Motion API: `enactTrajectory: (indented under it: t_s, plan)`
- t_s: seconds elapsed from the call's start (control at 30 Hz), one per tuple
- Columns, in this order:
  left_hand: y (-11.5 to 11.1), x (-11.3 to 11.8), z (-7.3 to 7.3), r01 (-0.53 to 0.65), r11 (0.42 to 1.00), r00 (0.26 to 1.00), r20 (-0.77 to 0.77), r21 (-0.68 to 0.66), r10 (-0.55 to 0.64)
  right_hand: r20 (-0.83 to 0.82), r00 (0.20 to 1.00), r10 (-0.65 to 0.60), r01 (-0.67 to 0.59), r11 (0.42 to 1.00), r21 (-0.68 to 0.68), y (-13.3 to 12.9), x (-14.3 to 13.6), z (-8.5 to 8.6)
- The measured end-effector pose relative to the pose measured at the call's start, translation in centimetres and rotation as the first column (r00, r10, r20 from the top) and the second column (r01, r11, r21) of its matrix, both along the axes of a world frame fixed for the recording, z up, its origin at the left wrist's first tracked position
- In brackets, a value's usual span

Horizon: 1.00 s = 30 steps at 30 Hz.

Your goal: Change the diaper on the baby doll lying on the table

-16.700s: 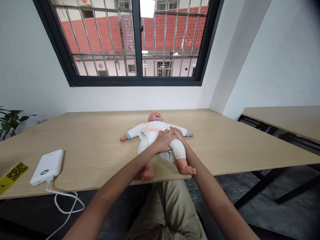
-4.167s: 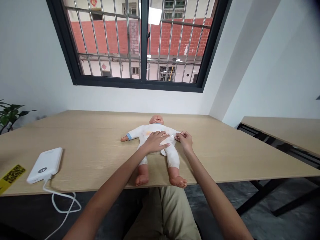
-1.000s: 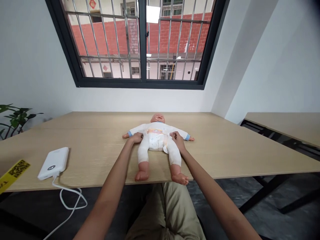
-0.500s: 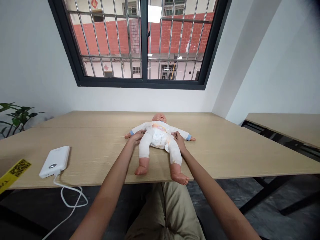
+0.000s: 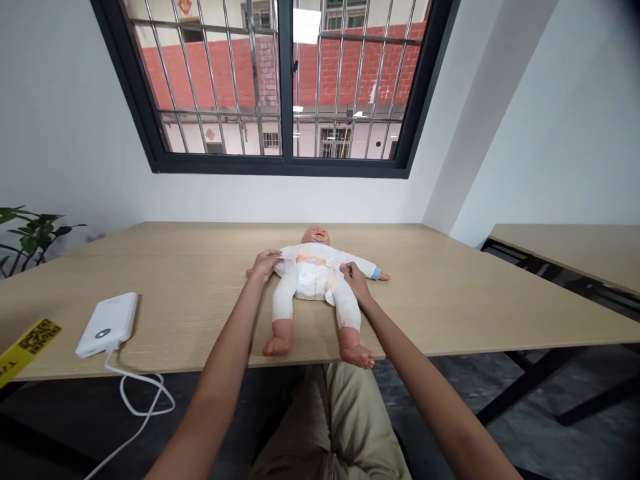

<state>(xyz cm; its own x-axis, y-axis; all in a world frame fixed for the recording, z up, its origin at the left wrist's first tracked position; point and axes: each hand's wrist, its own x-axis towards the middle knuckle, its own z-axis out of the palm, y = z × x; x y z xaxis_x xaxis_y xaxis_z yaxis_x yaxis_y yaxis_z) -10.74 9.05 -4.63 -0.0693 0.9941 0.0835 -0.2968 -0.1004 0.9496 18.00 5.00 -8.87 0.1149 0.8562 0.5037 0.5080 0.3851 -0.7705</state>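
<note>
A baby doll (image 5: pixel 320 250) in white clothing with blue cuffs lies on its back on the wooden table (image 5: pixel 190 293), its feet at the front edge. A white diaper (image 5: pixel 313 280) with a coloured waistband covers its hips. My left hand (image 5: pixel 266 263) is beside the doll's waist at the left, fingers pinched on a thin white edge that looks like the diaper's side tab. It hides most of the doll's arm on that side. At the right hip, my right hand (image 5: pixel 355 277) has its fingers closed on the side of the diaper.
A white power bank (image 5: pixel 109 323) with a white cable (image 5: pixel 131 377) lies at the left of the table. Beyond it stand a green plant (image 5: pixel 35 237) and a yellow label with a square code (image 5: pixel 31 347). A barred window is behind the table.
My left hand has risen and moved left, drawing the thin white edge outward. The doll's leg on the left has shifted slightly. My right hand has hardly moved.
</note>
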Motion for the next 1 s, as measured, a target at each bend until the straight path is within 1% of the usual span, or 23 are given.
enactTrajectory:
  t_s: [0.2,0.3,0.43,0.6,0.67,0.73,0.77,0.87,0.9,0.93,0.97,1.0]
  plan:
    - [-0.6,-1.1,1.1,-0.072,0.997,0.993,0.088,-0.008,0.073,-0.007,1.000,0.003,-0.003,1.000,0.010,0.1,0.0,-0.1]
    - [-0.8,-1.1,1.5,-0.040,0.999,0.996,0.075,-0.026,0.042,-0.012,1.000,0.013,-0.013,1.000,0.009,0.1,0.1,-0.2]
    - [-1.3,-0.2,1.4,0.034,0.999,0.999,-0.006,-0.039,-0.034,-0.014,1.000,0.014,-0.014,1.000,0.016,0.2,0.1,-0.2]
    - [-1.9,0.8,0.9,0.029,0.999,0.986,-0.161,-0.023,-0.033,-0.007,1.000,-0.002,0.002,1.000,0.025,0.0,-0.2,0.0]
    - [-2.1,0.9,1.0,0.054,0.998,0.973,-0.221,-0.038,-0.061,-0.009,1.000,-0.002,0.002,1.000,0.015,-0.3,-0.2,0.3]
    - [-2.4,0.8,1.2,0.108,0.992,0.958,-0.259,-0.070,-0.123,-0.016,1.000,-0.012,0.012,1.000,0.015,-0.6,-0.1,0.9]
    - [-2.6,0.6,1.3,0.141,0.986,0.951,-0.263,-0.090,-0.160,-0.039,0.999,-0.035,0.035,0.999,0.024,-0.8,-0.1,1.3]
    - [-2.6,0.0,1.5,0.271,0.951,0.931,-0.211,-0.146,-0.297,-0.209,0.966,-0.153,0.175,0.980,0.091,-1.5,-0.6,3.1]
    - [-2.6,-0.2,1.5,0.313,0.937,0.923,-0.180,-0.155,-0.339,-0.262,0.951,-0.167,0.204,0.971,0.122,-1.8,-1.2,3.8]
    - [-2.5,-0.4,1.4,0.346,0.925,0.917,-0.151,-0.157,-0.369,-0.284,0.947,-0.152,0.203,0.966,0.160,-2.1,-1.9,4.6]
    - [-2.4,-0.6,1.4,0.362,0.920,0.916,-0.128,-0.149,-0.381,-0.257,0.961,-0.106,0.161,0.966,0.203,-2.3,-2.8,5.4]
    - [-2.2,-0.7,1.3,0.364,0.922,0.918,-0.115,-0.135,-0.379,-0.183,0.983,-0.036,0.080,0.967,0.240,-2.6,-3.9,6.2]
